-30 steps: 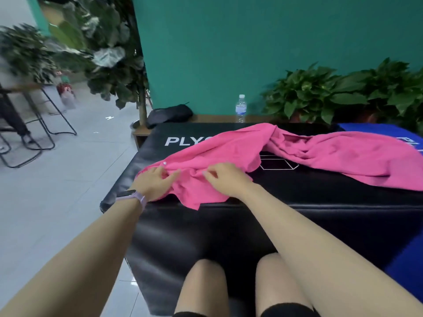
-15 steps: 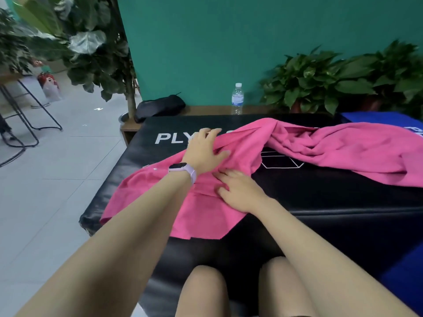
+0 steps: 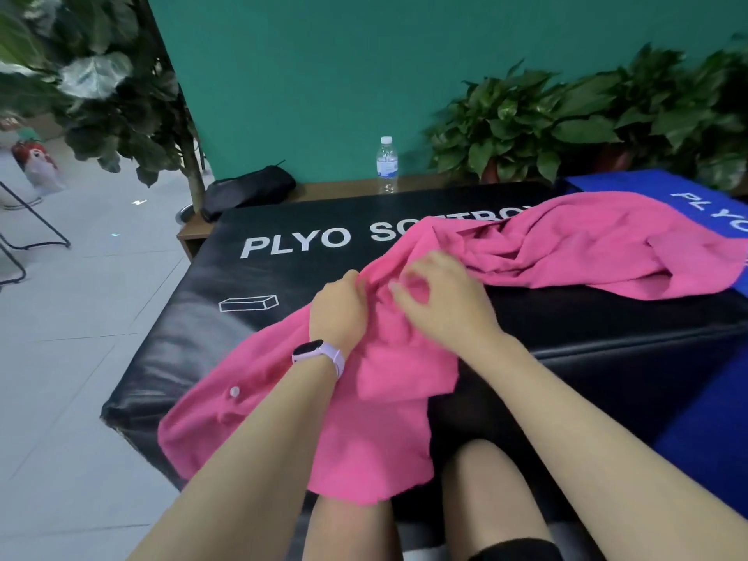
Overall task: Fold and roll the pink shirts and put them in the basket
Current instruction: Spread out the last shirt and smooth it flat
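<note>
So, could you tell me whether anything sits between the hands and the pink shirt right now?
Nothing visible does. The left hand and the right hand are both already on the pink shirt, bunching its fabric on the black box. No basket is in view, so that path cannot be judged.

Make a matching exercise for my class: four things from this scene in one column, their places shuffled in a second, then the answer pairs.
1. pink shirt
2. water bottle
3. watch
4. black bag

A. on the left wrist
B. upright on the wooden ledge by the green wall
C. lying at the ledge's left end
D. spread over the black box

Pairs: 1-D, 2-B, 3-A, 4-C
</note>
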